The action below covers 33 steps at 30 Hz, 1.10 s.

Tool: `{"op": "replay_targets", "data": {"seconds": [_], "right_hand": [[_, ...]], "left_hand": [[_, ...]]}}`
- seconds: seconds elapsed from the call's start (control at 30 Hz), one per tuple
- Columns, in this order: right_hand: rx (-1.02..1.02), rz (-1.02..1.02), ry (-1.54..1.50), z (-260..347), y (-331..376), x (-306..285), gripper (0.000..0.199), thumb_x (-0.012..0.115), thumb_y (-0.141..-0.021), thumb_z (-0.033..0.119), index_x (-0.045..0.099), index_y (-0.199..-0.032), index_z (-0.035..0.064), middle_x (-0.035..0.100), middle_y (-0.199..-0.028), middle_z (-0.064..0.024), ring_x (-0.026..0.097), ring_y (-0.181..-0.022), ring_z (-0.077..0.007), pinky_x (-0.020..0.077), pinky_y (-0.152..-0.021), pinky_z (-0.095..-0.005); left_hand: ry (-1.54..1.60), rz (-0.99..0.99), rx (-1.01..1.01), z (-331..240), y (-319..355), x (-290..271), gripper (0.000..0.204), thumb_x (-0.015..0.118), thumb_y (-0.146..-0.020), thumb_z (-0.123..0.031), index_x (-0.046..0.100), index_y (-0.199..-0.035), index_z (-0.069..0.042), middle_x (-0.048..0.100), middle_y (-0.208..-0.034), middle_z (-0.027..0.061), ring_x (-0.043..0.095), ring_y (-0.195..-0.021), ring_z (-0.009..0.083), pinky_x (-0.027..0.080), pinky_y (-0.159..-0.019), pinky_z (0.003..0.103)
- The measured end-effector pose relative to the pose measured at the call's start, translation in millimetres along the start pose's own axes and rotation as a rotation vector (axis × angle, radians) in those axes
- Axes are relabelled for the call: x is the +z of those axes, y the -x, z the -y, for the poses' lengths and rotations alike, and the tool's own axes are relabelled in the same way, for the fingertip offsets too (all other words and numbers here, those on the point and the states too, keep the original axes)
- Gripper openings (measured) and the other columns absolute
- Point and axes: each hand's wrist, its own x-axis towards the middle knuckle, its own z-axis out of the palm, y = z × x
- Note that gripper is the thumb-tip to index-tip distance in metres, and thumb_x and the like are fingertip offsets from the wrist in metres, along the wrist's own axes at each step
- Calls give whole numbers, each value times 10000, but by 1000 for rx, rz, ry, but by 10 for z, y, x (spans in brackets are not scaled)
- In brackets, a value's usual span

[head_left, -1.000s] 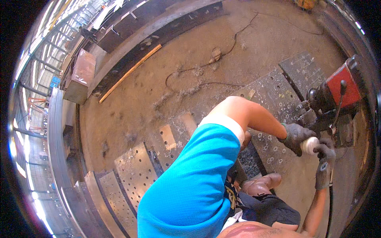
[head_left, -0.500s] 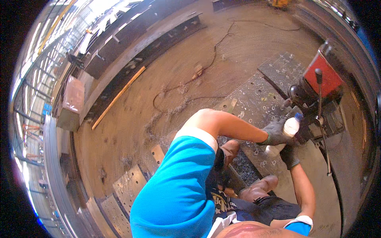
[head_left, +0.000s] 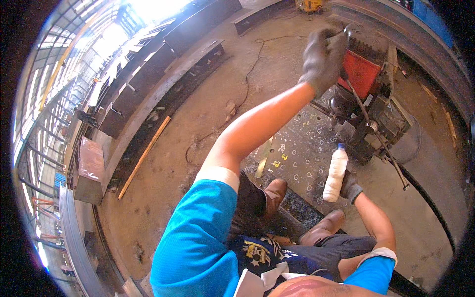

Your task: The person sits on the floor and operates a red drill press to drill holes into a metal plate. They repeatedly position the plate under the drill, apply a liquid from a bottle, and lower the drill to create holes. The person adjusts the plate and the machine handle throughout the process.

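In my right hand (head_left: 351,188), in a dark work glove, is a white plastic bottle (head_left: 336,174) with a blue cap, tilted slightly with the cap pointing away from me. My gloved left hand (head_left: 322,58) is raised at the top of a red and black machine (head_left: 362,74), fingers curled and slightly blurred; what they grip, if anything, is hidden. A long metal lever (head_left: 368,115) slants down the machine's near side. Under the machine lies a dark steel plate (head_left: 289,171) with drilled holes and chalk circles.
Metal shavings (head_left: 302,208) lie between my boots (head_left: 324,227). A thin cable (head_left: 255,74) winds across the dusty floor. Long steel beams (head_left: 168,81) and a wooden stick (head_left: 143,158) lie to the left. A yellow machine (head_left: 310,5) stands at the far edge.
My left hand has let go of the bottle and moved up and away to the machine's top. My right hand keeps the bottle, now lower and more fully in sight. The view has shifted.
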Motion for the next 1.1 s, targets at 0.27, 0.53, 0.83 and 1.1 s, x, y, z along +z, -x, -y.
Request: {"op": "replay_targets", "data": {"seconds": [0.27, 0.53, 0.83, 1.1], "right_hand": [[24, 31, -183, -175, -25, -225, 305, 439, -1104, 404, 647, -1181, 196, 653, -996, 30, 624, -977, -157, 554, -885, -355], [73, -183, -23, 34, 87, -414, 324, 432, -1103, 410, 651, -1189, 187, 662, -1005, 22, 629, -962, -160, 555, -874, -356], [114, -182, 4, 116, 11, -151, 345, 424, -1102, 416, 654, -1198, 178, 671, -1014, 14, 635, -945, -164, 557, -862, -356], [173, -257, 3, -137, 121, -279, 364, 416, -1102, 421, 658, -1205, 169, 679, -1022, 7, 640, -930, -167, 558, -851, -356]], "left_hand": [[-673, 310, 650, 177, -598, 562, 342, 625, -903, -395, 773, -1094, -153, 756, -1053, 196, 727, -971, 415, 590, -838, 505], [-873, 394, 609, 9, -568, 632, 449, 606, -875, -364, 717, -1219, -97, 724, -1180, 222, 702, -1049, 425, 560, -907, 527], [-904, 458, 151, 1077, -759, 335, 440, 670, -837, -355, 721, -1157, -57, 739, -1114, 226, 720, -1027, 391, 550, -915, 472], [-722, 429, 92, 1539, -538, 234, 426, 668, -826, -311, 715, -1101, 11, 752, -1005, 220, 755, -831, 334, 617, -699, 430]]}}
